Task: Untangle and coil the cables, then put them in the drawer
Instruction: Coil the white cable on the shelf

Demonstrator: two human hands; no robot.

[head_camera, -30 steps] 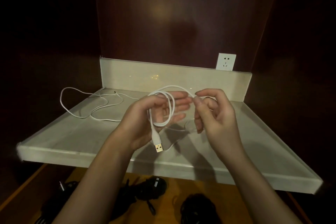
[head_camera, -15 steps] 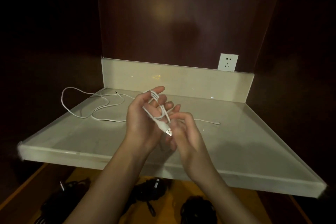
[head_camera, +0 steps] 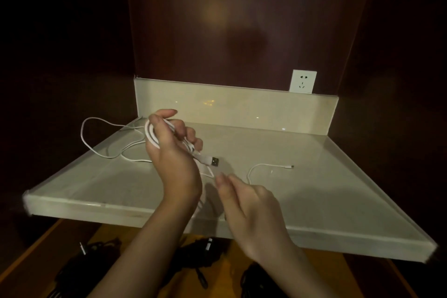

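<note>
In the head view, the left hand (head_camera: 173, 152) is raised above a pale, glossy stone countertop (head_camera: 314, 201) and its fingers curl round several loops of a thin white charging cable (head_camera: 151, 136). The cable's white USB plug with a metal tip (head_camera: 210, 160) sticks out to the right, just past the fingers. The right hand (head_camera: 251, 210) hovers lower and nearer the camera, apart from the left; its fingers are blurred, held loosely together and pointing toward the plug, and they grip nothing that can be seen. A free tail of the white cable curves over the countertop to a small connector (head_camera: 291, 166) on the right. A second loose white cable (head_camera: 101, 138) sprawls over the left rear part of the countertop. A white wall socket (head_camera: 303, 81) sits on the dark wooden back panel above the pale backsplash (head_camera: 242, 106). Below the countertop's front edge, black cable bundles (head_camera: 200, 253) lie in an open wooden drawer (head_camera: 326, 273).
</note>
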